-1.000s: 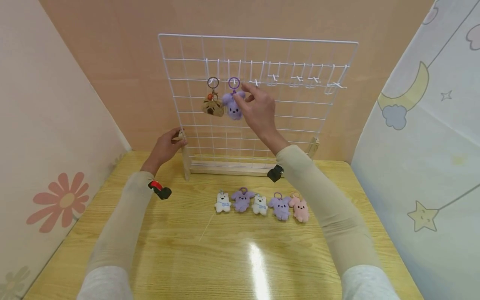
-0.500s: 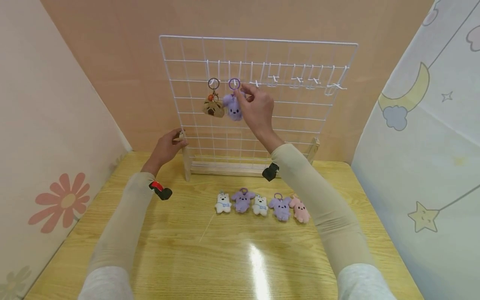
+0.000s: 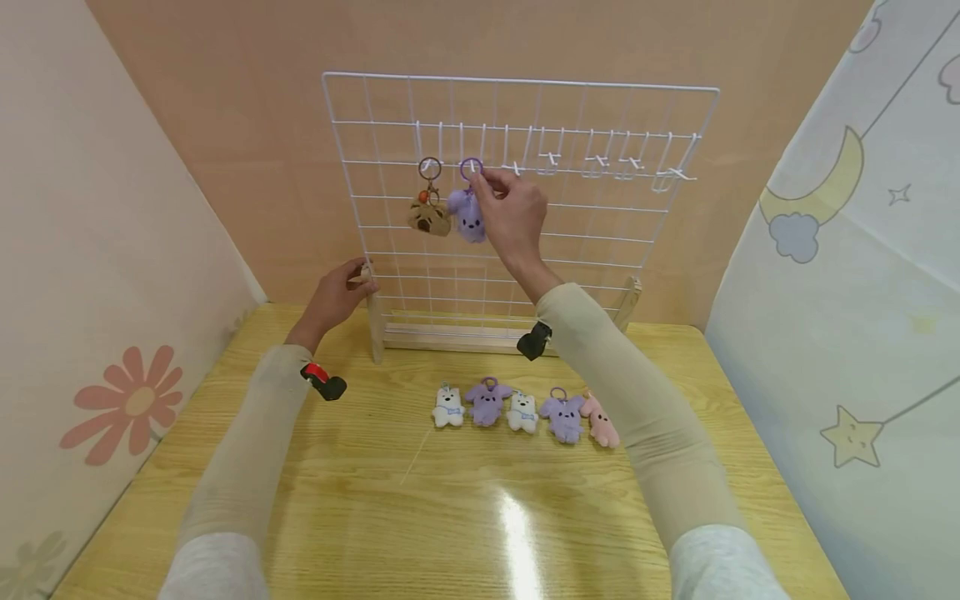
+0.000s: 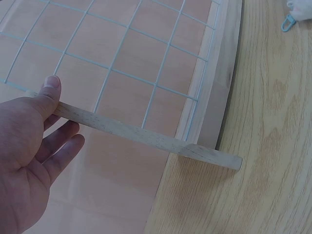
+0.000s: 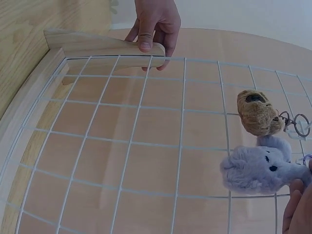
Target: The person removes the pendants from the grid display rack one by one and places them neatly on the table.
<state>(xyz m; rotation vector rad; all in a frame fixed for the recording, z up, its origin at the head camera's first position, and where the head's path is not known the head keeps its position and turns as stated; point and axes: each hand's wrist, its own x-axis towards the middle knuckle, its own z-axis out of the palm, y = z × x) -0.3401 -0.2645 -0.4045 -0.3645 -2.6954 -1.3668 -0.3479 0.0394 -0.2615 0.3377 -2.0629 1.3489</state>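
My left hand (image 3: 333, 296) grips the top of the wooden side post (image 4: 122, 131) of a white wire grid rack (image 3: 435, 275), its thumb on one side and fingers on the other. My right hand (image 3: 516, 212) pinches the top of a purple plush keychain (image 3: 468, 218) just under its purple ring (image 3: 472, 169). That ring is at a white hook on the grid, and the plush hangs face forward, its right side covered by the hand. Beside it on the left, a brown plush keychain (image 3: 430, 218) hangs by a dark ring from another hook. In the right wrist view, only fingertips (image 5: 294, 204) show at the plush's ear.
Several white hooks (image 3: 597, 161) line the grid to the right. On the wooden table (image 3: 450, 517) before the rack lie two white bear keychains (image 3: 448, 408), two purple ones (image 3: 487, 404) and a pink one (image 3: 602, 423), partly behind the right sleeve. Patterned cloth (image 3: 847, 292) stands at right.
My right fingers have shifted slightly up the purple plush keychain toward its ring, and the right forearm has moved a little left, covering more of the pink one. The left hand keeps its grip.
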